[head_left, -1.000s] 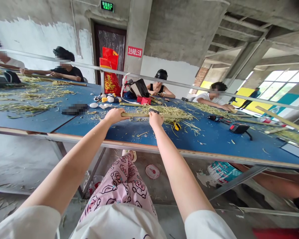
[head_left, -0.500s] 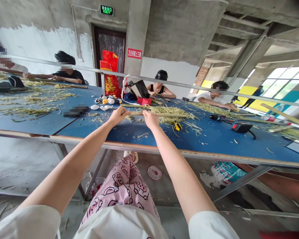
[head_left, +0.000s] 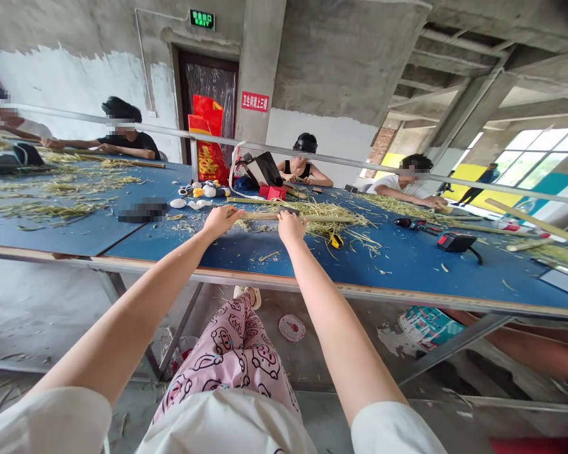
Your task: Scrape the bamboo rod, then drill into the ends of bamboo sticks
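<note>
left hand (head_left: 221,221): clamped on bamboo stick (head_left: 322,218), near its end
right hand (head_left: 291,227): clamped on same stick, apart from left hand
stick: level, just above table (head_left: 250,255), among straw shreds (head_left: 322,211)
table edge (head_left: 284,283): bare blue strip between it and hands
red sign (head_left: 255,101): 卫生间请上三楼
green sign (head_left: 202,19): EXIT

Two hands (head_left: 220,221), one bamboo stalk (head_left: 317,218), and apparently four seated co-workers (head_left: 123,140).

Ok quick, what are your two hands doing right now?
Left hand: closed, holding a long bamboo stick.
Right hand: closed, holding the same stick.
</note>
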Motion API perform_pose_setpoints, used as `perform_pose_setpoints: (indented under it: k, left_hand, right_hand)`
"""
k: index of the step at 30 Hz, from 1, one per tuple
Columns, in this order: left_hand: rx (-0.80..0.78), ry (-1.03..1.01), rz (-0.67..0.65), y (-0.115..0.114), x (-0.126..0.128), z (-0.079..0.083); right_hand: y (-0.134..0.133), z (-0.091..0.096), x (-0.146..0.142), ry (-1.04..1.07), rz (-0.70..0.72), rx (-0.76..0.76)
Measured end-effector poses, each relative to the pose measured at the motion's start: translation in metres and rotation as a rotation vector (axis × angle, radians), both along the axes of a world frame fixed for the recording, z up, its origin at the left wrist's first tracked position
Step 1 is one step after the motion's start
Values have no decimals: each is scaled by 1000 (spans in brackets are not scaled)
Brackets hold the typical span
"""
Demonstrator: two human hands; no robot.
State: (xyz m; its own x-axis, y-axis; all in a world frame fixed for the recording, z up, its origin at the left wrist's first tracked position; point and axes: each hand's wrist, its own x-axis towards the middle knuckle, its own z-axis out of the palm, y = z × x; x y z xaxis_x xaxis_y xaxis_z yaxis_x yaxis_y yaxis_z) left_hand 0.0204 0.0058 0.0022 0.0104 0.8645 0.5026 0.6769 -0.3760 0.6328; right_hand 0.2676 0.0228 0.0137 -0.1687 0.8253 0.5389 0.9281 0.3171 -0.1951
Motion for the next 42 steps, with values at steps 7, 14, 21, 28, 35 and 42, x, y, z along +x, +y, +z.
perform_pose_setpoints:
  k: [7, 14, 21, 28, 35, 42]
  left_hand:
    - [11, -1, 48, -1, -1, 3]
    - [15, -35, 115, 5, -4, 1]
    - [10, -10, 145, 10, -4, -2]
    - [39, 11, 258, 9, -7, -1]
    - [94, 41, 268, 10, -7, 1]
    - [170, 57, 218, 10, -10, -1]
  right_hand:
    - [-9, 6, -27, -42, 314, 22]
    - [-12, 14, -7, -14, 208, 39]
    - [-6, 6, -8, -67, -2, -16]
    - [-10, 5, -22, -130, 147, -10]
    - [-4, 6, 8, -16, -87, -17]
    - [-7, 7, -5, -67, 182, 13]
